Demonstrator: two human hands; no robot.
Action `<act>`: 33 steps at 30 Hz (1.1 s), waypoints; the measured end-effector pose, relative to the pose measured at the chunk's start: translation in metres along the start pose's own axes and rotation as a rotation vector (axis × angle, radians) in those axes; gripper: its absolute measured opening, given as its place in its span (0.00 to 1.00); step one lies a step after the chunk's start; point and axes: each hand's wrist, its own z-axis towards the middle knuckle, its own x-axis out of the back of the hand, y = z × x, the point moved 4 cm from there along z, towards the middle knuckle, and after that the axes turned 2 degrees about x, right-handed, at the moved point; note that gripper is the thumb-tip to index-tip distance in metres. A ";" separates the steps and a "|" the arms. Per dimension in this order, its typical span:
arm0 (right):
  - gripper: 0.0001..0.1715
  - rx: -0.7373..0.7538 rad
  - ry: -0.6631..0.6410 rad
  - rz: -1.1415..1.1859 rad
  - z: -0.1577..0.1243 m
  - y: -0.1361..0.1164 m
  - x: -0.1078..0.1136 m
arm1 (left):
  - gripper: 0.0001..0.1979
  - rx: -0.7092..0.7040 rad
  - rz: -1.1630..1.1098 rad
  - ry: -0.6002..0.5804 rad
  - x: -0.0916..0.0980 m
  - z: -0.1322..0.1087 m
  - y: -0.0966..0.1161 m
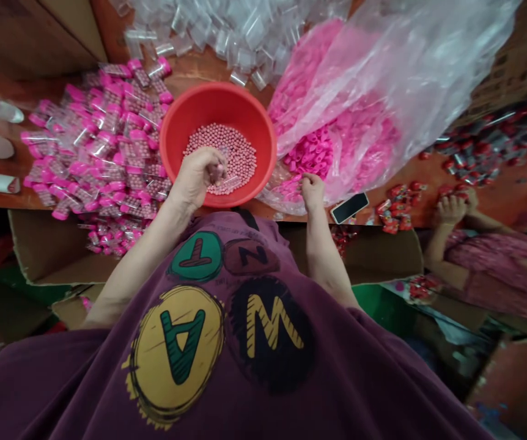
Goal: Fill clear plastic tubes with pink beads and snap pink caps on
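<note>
While my left grip (198, 177) curls shut around a light, slick clear plastic tube (224, 176) above the red basin (217, 101) of pink beads (233, 156), best held by its body, my right grip (312, 190) pinches closed at the plastic bag (383, 79) of pink caps (313, 153).

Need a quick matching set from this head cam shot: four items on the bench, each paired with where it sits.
Items:
1. Pink beads
2. Empty clear tubes
3. Filled tubes with pink caps
4. Loose pink caps

Places:
A. Inside the clear plastic bag
B. In the red plastic basin
C. Heaped on the table left of the basin
D. Heaped on the table beyond the basin

Pairs: 1-B, 2-D, 3-C, 4-A
</note>
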 end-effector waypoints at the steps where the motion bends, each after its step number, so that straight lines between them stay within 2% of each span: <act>1: 0.30 -0.027 0.005 -0.044 0.001 -0.001 -0.005 | 0.08 0.000 0.012 0.002 -0.003 0.000 -0.003; 7: 0.26 -0.136 0.016 -0.326 0.025 -0.029 -0.043 | 0.01 -0.011 0.075 0.022 -0.016 0.001 -0.012; 10: 0.26 -0.200 0.015 -0.403 0.029 -0.033 -0.056 | 0.08 -0.016 0.122 0.012 -0.016 0.003 -0.015; 13: 0.23 -0.172 0.013 -0.390 0.020 -0.034 -0.062 | 0.13 -0.030 0.198 -0.046 -0.014 0.008 -0.017; 16: 0.18 -0.136 0.018 -0.253 0.004 -0.033 -0.059 | 0.15 -0.023 0.248 -0.132 -0.019 0.013 -0.020; 19: 0.10 -0.196 0.111 0.057 -0.009 -0.030 -0.043 | 0.18 0.033 0.098 -0.177 -0.028 0.015 -0.022; 21: 0.14 -0.196 0.207 0.323 -0.014 -0.036 -0.029 | 0.20 0.072 -0.035 -0.206 -0.035 0.016 -0.023; 24: 0.28 0.017 0.180 0.688 -0.019 -0.073 -0.009 | 0.21 0.111 -0.128 -0.267 -0.044 0.018 -0.021; 26: 0.30 0.203 0.106 0.769 -0.026 -0.110 0.003 | 0.21 0.119 -0.139 -0.298 -0.049 0.019 -0.018; 30: 0.25 0.470 0.081 0.684 -0.045 -0.179 0.019 | 0.19 0.098 -0.124 -0.328 -0.059 0.023 -0.013; 33: 0.20 0.585 0.099 0.540 -0.059 -0.204 0.024 | 0.19 0.065 -0.162 -0.340 -0.065 0.024 -0.010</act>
